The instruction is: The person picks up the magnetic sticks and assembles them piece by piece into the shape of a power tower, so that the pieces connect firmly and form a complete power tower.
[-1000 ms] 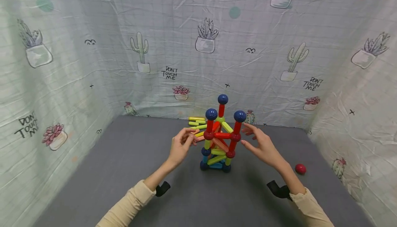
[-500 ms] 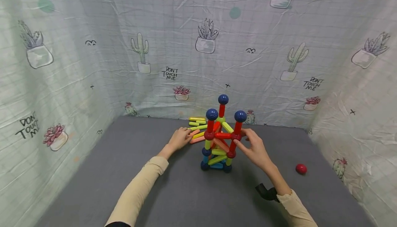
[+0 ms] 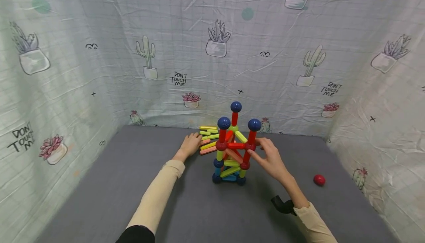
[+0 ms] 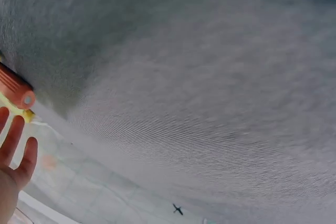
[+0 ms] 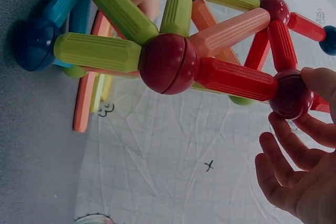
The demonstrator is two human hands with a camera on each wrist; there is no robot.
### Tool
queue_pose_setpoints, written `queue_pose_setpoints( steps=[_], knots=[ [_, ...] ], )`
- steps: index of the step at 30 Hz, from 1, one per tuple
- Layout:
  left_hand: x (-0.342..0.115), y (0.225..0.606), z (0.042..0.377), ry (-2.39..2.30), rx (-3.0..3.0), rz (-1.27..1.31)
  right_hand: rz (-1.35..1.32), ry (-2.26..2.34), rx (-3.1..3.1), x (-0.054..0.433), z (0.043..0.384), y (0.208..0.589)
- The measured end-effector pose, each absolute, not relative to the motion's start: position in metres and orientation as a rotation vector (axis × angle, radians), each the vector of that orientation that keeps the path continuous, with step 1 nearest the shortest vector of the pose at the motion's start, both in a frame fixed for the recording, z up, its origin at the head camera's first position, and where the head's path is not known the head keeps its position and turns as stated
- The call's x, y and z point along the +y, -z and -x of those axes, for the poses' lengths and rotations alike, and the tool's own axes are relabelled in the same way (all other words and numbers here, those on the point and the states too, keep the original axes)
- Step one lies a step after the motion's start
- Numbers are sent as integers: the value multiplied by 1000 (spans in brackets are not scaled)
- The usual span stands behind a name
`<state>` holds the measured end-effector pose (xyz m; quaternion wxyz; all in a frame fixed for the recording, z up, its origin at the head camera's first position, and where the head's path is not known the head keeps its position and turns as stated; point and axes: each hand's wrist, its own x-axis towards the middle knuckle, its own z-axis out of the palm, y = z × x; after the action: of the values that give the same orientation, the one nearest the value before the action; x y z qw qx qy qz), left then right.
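Note:
A tower of magnetic sticks and balls stands upright on the grey table, three blue balls (image 3: 254,125) topping its red upright sticks (image 3: 234,118). With thumb and fingers, my right hand (image 3: 273,162) pinches a red ball (image 5: 291,94) at the tower's upper right corner. My left hand (image 3: 190,145) is at the left end of a pile of loose sticks (image 3: 208,146) behind the tower's left side. In the left wrist view its extended fingers (image 4: 11,140) are beside an orange stick (image 4: 14,85); I see nothing gripped there. Its thumb is not clearly visible.
A loose red ball (image 3: 319,180) lies on the grey table (image 3: 132,184) to the right. Behind the table hangs a pale curtain (image 3: 166,51) printed with cacti. A black strap (image 3: 283,204) hangs by my right wrist.
My left hand has moved forward to the loose sticks. My right hand has moved left and taken hold of the tower's red ball. The head view has shifted slightly.

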<state>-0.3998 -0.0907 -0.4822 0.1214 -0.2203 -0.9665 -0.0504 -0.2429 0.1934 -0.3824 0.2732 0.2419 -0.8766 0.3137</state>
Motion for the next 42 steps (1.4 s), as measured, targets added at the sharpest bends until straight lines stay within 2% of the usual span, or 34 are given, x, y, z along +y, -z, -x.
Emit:
queue_pose_setpoints(
  steps=[8, 19, 30, 36, 40, 42],
  knots=[
    [-90, 484, 406, 10, -2921, 703, -653, -856, -2373, 194, 244, 382],
    [-114, 480, 404, -182, -2902, 697, -632, -865, -2392, 195, 242, 382],
    [-109, 483, 401, -112, -2974, 663, -618, -915, -2432, 191, 246, 382],
    [-121, 493, 413, -44, -2903, 697, -612, -914, -2408, 190, 248, 383],
    [-126, 476, 409, 73, -2726, 684, -629, -900, -2416, 192, 247, 382],
    [-120, 443, 395, 207, -2659, 645, -643, -893, -2434, 194, 246, 380]
  ],
)
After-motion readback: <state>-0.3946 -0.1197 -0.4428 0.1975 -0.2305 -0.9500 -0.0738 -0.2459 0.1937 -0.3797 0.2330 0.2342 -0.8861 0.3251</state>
